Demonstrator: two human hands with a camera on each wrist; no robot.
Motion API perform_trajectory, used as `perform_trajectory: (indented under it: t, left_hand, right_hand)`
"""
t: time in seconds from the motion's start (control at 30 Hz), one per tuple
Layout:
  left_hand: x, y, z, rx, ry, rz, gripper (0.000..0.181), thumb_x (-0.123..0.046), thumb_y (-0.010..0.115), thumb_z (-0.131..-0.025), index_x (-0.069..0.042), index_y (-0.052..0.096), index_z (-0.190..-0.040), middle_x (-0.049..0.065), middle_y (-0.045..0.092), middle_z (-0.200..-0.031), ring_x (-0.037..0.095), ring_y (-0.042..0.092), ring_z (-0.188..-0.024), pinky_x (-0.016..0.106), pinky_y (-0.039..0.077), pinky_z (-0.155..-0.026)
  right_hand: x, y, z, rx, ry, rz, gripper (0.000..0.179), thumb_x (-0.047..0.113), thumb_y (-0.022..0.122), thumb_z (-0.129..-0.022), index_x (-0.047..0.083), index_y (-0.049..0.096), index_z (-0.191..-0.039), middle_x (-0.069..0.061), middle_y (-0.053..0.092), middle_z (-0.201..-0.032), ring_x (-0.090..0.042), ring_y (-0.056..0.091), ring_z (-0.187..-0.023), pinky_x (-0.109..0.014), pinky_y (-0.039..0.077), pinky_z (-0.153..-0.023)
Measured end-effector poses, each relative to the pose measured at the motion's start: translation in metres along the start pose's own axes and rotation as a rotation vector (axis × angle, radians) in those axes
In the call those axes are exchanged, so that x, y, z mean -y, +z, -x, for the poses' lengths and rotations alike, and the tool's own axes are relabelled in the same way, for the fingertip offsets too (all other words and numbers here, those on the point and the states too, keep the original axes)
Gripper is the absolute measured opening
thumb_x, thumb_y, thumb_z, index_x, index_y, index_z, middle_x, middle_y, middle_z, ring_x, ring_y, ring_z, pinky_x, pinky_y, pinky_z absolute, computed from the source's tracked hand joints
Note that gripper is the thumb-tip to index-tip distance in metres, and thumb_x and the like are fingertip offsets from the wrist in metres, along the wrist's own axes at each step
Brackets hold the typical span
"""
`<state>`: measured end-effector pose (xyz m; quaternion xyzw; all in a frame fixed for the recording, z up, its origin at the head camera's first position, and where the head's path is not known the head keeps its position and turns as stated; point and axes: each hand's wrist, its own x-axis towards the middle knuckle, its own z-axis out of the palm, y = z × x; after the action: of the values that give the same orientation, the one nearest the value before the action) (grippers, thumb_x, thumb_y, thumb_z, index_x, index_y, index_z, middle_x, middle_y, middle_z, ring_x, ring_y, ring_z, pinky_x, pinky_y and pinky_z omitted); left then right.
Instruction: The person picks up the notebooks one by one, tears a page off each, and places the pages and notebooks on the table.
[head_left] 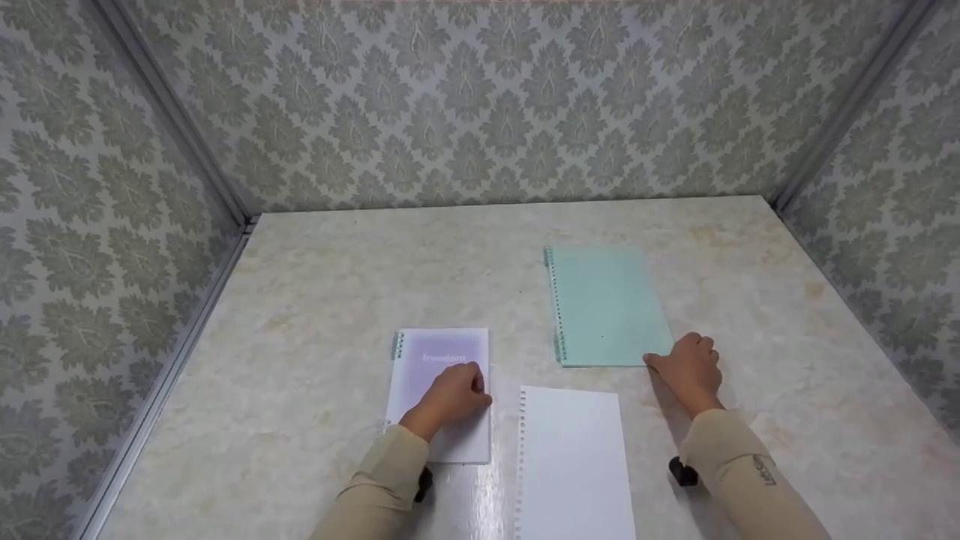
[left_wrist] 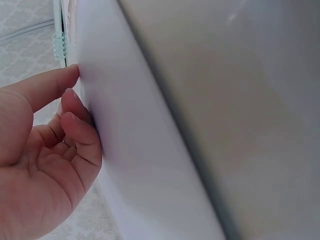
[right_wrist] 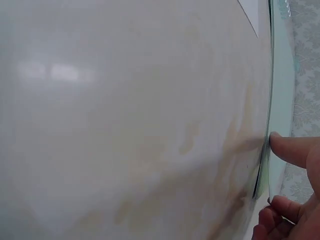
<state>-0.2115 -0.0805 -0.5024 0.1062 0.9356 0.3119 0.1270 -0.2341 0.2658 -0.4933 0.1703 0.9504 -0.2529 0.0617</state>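
A small notebook with a purple cover (head_left: 442, 345) and pale green binding rings lies left of centre. My left hand (head_left: 452, 394) rests on its cover with the fingers loosely curled. In the left wrist view, the thumb tip and the bent fingers of that hand (left_wrist: 55, 160) touch the cover (left_wrist: 127, 125). Farther back on the right lies a larger green notebook (head_left: 611, 307), ring-bound along its left side. My right hand (head_left: 688, 371) pinches its near right corner. The right wrist view shows the thumb of this hand (right_wrist: 300, 170) on the edge of the green notebook (right_wrist: 281, 95).
A white sheet (head_left: 571, 457) with punched holes along its left side lies between the forearms, near the front. The marbled table (head_left: 360, 270) is bounded by patterned walls (head_left: 480, 105) at the back and both sides.
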Motion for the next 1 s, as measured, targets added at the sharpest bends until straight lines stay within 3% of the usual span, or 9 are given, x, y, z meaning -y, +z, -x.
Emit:
perform_trajectory:
  t: [0.2,0.43,0.53,0.67,0.87,0.93,1.0]
  left_hand:
    - [-0.001,-0.001,-0.001,0.008,0.019,-0.009,0.015,-0.015,0.068,-0.08,-0.007,0.055,-0.079,0.001,0.052,-0.072,0.014,0.046,-0.066,0.025,0.038,-0.059]
    - [-0.013,-0.009,-0.008,0.038,-0.001,-0.006,0.015,-0.022,0.063,-0.085,-0.008,0.057,-0.083,0.002,0.056,-0.074,0.014,0.048,-0.063,0.025,0.038,-0.056]
    - [-0.031,-0.011,-0.018,0.02,0.042,-0.051,0.018,-0.025,0.062,-0.086,-0.007,0.058,-0.09,0.004,0.059,-0.079,0.015,0.05,-0.067,0.027,0.041,-0.06]
    - [-0.062,-0.001,-0.035,-0.026,0.097,-0.149,0.031,-0.031,0.062,-0.087,-0.007,0.057,-0.106,0.006,0.062,-0.094,0.018,0.057,-0.081,0.031,0.048,-0.072]
    - [-0.109,0.021,-0.051,-0.088,0.159,-0.248,0.052,-0.039,0.062,-0.086,-0.008,0.05,-0.127,0.01,0.059,-0.121,0.022,0.057,-0.109,0.034,0.047,-0.091]
    - [-0.122,0.026,-0.054,-0.124,0.17,-0.285,0.055,-0.042,0.061,-0.085,-0.009,0.05,-0.128,0.009,0.061,-0.119,0.02,0.059,-0.107,0.033,0.049,-0.089]
    - [-0.132,0.03,-0.056,-0.181,0.196,-0.319,0.053,-0.045,0.061,-0.085,-0.008,0.053,-0.122,0.007,0.066,-0.106,0.018,0.064,-0.093,0.031,0.052,-0.079]
  right_hand:
    - [0.001,-0.008,0.001,-0.004,0.011,-0.136,0.063,0.029,0.055,-0.087,-0.015,0.03,-0.125,-0.032,0.036,-0.123,-0.042,0.044,-0.107,-0.048,0.042,-0.079]
    - [0.014,-0.019,0.011,-0.007,0.053,-0.426,0.049,0.026,0.042,-0.092,-0.004,0.029,-0.129,-0.024,0.046,-0.123,-0.031,0.048,-0.107,-0.042,0.039,-0.086]
    - [0.02,-0.025,0.013,-0.036,0.034,-0.533,0.046,0.024,0.041,-0.092,-0.001,0.031,-0.129,-0.018,0.051,-0.116,-0.023,0.056,-0.099,-0.035,0.04,-0.082]
    - [0.03,-0.028,0.017,-0.106,-0.012,-0.637,0.037,0.021,0.044,-0.092,0.001,0.036,-0.122,-0.009,0.055,-0.1,-0.009,0.059,-0.076,-0.028,0.041,-0.076]
    - [0.052,-0.027,0.025,-0.176,-0.131,-0.647,0.024,0.021,0.047,-0.092,0.003,0.045,-0.109,-0.006,0.063,-0.082,-0.006,0.059,-0.066,-0.026,0.043,-0.073]
    - [0.06,-0.027,0.028,-0.199,-0.185,-0.628,0.021,0.021,0.048,-0.092,0.004,0.047,-0.104,-0.008,0.064,-0.082,-0.007,0.06,-0.066,-0.025,0.045,-0.071]
    - [0.068,-0.027,0.031,-0.222,-0.233,-0.611,0.02,0.022,0.05,-0.092,0.005,0.049,-0.102,-0.01,0.064,-0.083,-0.007,0.06,-0.067,-0.025,0.047,-0.069]
